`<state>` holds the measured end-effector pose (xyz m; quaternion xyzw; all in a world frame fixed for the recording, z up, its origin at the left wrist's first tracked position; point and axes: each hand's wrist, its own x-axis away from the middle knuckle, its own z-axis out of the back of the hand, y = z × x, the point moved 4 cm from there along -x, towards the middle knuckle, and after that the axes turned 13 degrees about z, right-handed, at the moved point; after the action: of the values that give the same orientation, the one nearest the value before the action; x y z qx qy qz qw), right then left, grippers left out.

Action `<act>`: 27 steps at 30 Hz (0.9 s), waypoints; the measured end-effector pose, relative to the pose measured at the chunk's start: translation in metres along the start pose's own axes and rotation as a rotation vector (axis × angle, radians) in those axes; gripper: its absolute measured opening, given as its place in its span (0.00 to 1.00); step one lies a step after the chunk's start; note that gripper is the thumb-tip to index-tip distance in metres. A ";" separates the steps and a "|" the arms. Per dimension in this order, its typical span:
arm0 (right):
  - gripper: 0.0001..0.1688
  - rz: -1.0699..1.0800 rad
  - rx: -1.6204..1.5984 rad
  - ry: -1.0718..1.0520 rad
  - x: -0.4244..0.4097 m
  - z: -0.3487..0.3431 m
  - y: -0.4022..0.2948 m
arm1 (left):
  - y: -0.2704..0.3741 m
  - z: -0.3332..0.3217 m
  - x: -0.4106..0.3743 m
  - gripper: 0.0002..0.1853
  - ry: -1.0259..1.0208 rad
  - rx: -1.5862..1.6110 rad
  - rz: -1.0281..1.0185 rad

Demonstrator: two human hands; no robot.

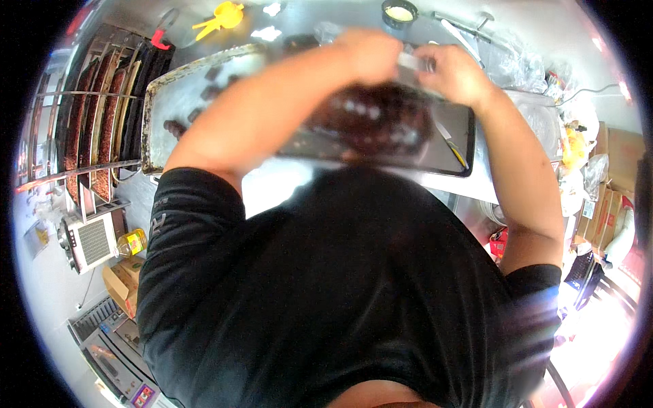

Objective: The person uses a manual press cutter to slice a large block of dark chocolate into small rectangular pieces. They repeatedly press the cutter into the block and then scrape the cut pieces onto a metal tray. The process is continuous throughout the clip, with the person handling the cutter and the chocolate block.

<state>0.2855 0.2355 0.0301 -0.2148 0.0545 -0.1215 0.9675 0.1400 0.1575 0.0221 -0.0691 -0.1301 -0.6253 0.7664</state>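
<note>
My left hand (370, 56), blurred, is curled at one end of a pale object (412, 62). My right hand (451, 71) grips its other end; blur hides what it is. Both hands are above the far part of a dark tray (444, 168). A heap of glossy dark brown pieces (377, 120) fills much of this tray, also blurred. At the tray's right side lies a knife with a yellow and black handle (456, 153). Left of it, partly under my left forearm, a worn metal baking tray (148, 122) holds scattered dark brown pieces (174, 128).
A yellow hand squeezer (222, 19) and a black bowl with pale contents (399, 14) stand at the table's far side. Clear plastic bags (520, 69) are at the right. A rack of loaded trays (97, 122) is at the left, above a white heater-like appliance (94, 242).
</note>
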 end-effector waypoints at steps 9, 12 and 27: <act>0.25 0.277 0.188 0.271 0.015 0.022 0.015 | 0.008 0.025 -0.008 0.18 0.277 -0.035 0.001; 0.26 0.307 0.279 0.345 0.036 0.036 -0.007 | -0.017 0.027 0.025 0.19 0.274 0.010 -0.042; 0.22 -0.153 0.349 -0.156 0.050 0.004 0.047 | -0.032 -0.021 -0.019 0.20 0.225 0.126 -0.171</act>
<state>0.3447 0.2657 0.0110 -0.0563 -0.0590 -0.1851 0.9793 0.1074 0.1629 -0.0054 0.0610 -0.0879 -0.6826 0.7229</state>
